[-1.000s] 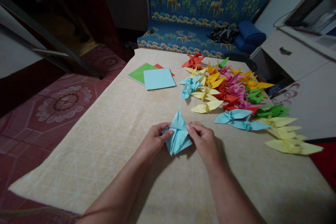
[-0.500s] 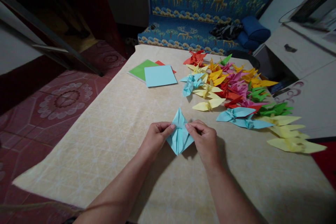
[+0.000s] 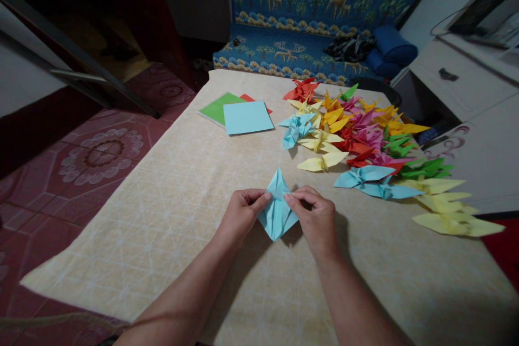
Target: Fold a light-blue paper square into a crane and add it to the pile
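Note:
A light blue folded paper (image 3: 277, 216), diamond-shaped with creases down its middle, is held between my two hands over the table. My left hand (image 3: 245, 208) pinches its left edge, thumb on top. On the opposite edge, the thumb and fingers of my right hand (image 3: 314, 213) grip the paper, the thumb lying near the central crease. The fingertips under the paper are hidden.
Several folded paper cranes in many colours (image 3: 357, 135) cover the table's right side. Flat sheets, light blue (image 3: 248, 118), green (image 3: 221, 108) and red, lie at the back left of the cream tablecloth (image 3: 162, 216). Beyond stands a blue patterned sofa (image 3: 284, 43).
My right thumb has shifted slightly left over the paper, and the paper's right side is drawn in a little. My left hand has barely moved.

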A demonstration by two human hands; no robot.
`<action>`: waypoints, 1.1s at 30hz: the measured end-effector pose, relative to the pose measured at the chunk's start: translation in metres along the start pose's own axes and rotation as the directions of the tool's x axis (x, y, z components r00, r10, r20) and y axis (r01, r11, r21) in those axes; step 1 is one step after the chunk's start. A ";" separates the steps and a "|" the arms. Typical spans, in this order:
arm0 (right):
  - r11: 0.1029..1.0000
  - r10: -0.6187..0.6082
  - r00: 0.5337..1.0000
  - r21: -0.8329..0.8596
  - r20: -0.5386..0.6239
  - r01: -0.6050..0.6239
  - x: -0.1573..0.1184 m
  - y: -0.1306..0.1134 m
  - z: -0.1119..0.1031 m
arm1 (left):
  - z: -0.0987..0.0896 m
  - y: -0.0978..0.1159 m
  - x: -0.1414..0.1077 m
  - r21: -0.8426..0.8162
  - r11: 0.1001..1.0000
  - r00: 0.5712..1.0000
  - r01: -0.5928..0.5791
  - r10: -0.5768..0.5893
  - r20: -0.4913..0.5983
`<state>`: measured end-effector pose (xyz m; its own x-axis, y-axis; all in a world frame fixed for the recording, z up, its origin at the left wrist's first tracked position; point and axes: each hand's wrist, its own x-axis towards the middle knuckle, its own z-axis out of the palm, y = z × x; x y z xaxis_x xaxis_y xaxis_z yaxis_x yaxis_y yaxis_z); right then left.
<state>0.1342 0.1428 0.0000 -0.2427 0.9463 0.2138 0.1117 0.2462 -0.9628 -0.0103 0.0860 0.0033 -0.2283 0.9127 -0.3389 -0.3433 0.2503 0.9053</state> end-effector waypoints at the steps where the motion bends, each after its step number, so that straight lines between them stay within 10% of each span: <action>1: 1.000 -0.002 1.000 -0.003 -0.001 0.002 0.000 0.000 0.000 | 0.000 -0.001 0.000 0.002 1.000 1.000 -0.002 0.002 0.002; 33: 1.000 -0.003 0.989 -0.016 0.146 0.005 0.002 0.001 -0.006 | -0.001 -0.002 0.002 0.069 0.996 0.996 -0.060 0.064 -0.067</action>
<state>0.1392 0.1463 0.0000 -0.3810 0.9049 0.1899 0.1255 0.2542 -0.9590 -0.0107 0.0873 0.0010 -0.3106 0.9031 -0.2966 -0.2657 0.2171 0.9393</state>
